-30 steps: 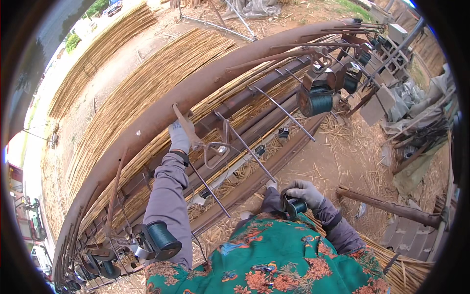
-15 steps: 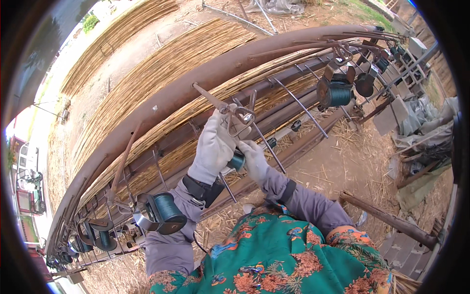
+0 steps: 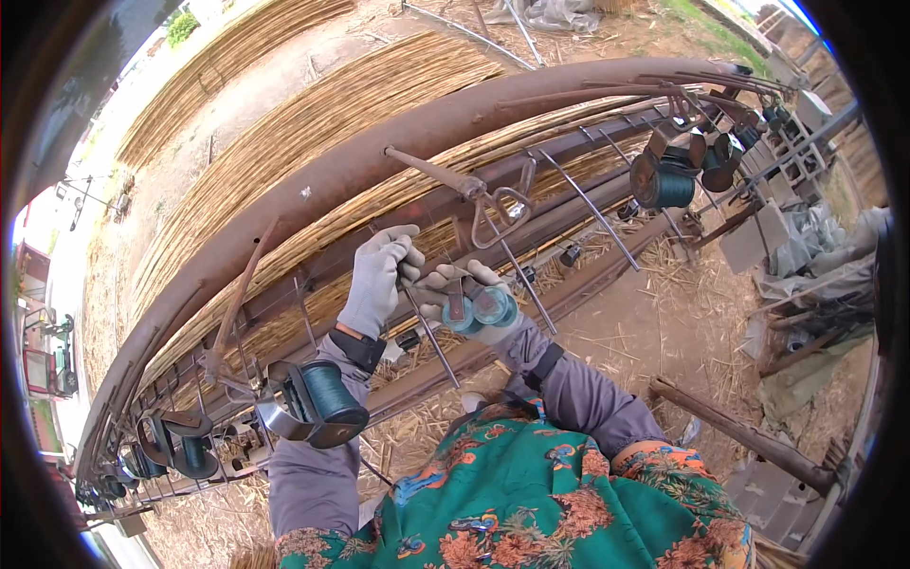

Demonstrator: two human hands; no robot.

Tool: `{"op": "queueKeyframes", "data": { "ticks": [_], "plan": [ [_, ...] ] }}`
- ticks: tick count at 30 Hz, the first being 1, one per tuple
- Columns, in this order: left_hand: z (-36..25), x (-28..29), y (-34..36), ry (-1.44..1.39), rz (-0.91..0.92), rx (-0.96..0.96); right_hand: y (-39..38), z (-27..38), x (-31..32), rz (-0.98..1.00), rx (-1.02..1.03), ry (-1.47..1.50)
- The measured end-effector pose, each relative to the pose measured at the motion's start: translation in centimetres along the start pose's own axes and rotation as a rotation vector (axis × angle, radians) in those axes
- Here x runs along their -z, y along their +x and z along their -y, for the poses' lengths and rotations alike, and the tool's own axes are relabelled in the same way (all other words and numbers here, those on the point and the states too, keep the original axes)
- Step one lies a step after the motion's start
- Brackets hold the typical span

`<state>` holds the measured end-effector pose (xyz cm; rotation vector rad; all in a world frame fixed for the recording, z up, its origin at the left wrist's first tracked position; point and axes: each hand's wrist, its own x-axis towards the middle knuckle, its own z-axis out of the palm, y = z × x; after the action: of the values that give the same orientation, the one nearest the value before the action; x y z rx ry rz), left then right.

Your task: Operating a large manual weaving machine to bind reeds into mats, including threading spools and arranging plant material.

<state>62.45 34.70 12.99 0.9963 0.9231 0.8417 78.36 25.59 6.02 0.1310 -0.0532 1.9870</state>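
Note:
My right hand (image 3: 483, 308), in a pale work glove, is turned palm up with its fingers curled around a small spool (image 3: 490, 305). The spool has pale blue round ends, with a rusty metal strip against it. Just left of it, my left hand (image 3: 374, 284), gloved too, has thumb and fingers pinched together. What lies in that pinch is too small to make out. A metal rod (image 3: 431, 337) slants down between the two hands. Above my right hand, a rusty hook with a wire loop (image 3: 502, 216) sticks out from the curved pipe (image 3: 313, 180).
Large spools of dark green twine (image 3: 332, 394) hang in metal holders at the left, with another spool (image 3: 668, 185) at the right. Thin rods (image 3: 592, 213) project toward me from the frame. Bundled reeds (image 3: 313, 114) lie beyond the pipe. A wooden pole (image 3: 749, 431) juts in at the right.
My left hand has left the hook and moved down and left. My right hand has rolled palm up, turning the spool so its round ends show. The hook now stands free of both hands.

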Motion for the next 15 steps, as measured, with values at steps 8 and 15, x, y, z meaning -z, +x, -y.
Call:
{"op": "queueKeyframes", "data": {
  "ticks": [8, 15],
  "plan": [
    [-0.8, -1.7, 0.1, 0.146, -0.028, 0.111, -10.1, 1.2, -18.0, -0.111, -0.377, -0.782],
    [-2.2, -8.5, -11.4, -0.211, 0.758, 0.161, -8.3, 3.1, -29.7, -0.033, -0.226, -1.888]
  ]
}}
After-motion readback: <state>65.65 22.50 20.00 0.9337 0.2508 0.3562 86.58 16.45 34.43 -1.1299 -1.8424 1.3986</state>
